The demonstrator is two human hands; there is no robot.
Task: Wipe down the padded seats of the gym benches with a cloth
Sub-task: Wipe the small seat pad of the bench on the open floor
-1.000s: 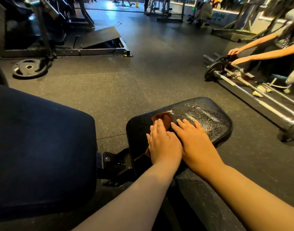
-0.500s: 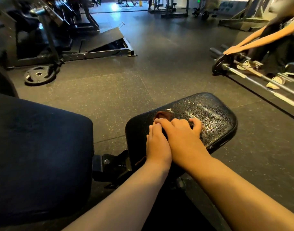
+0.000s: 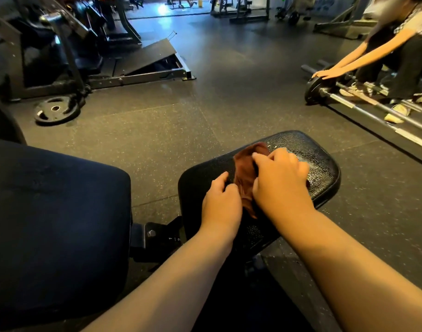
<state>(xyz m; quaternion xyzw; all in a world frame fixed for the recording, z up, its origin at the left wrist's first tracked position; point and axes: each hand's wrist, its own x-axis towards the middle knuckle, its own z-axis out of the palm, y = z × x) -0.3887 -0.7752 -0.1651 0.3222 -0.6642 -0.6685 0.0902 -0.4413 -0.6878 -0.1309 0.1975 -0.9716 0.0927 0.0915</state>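
A black padded bench seat [image 3: 320,164] with a wet, glossy surface sits low in front of me. On it lies a reddish-brown cloth [image 3: 244,168], bunched between my hands. My right hand [image 3: 280,183] lies on the cloth's right side with fingers curled into it. To the cloth's left, my left hand [image 3: 220,203] pinches the near edge of the cloth with curled fingers. The bench's larger dark pad [image 3: 54,224] fills the lower left.
A metal bracket [image 3: 155,236] joins the two pads. A weight plate [image 3: 56,109] lies on the floor by a black machine frame [image 3: 138,75] at the back left. At right, another person [image 3: 396,51] bends over a barbell [image 3: 363,104] on the floor.
My hands were laid flat together over the cloth; now they have parted and their fingers have curled, bunching the cloth, more of which shows between them.
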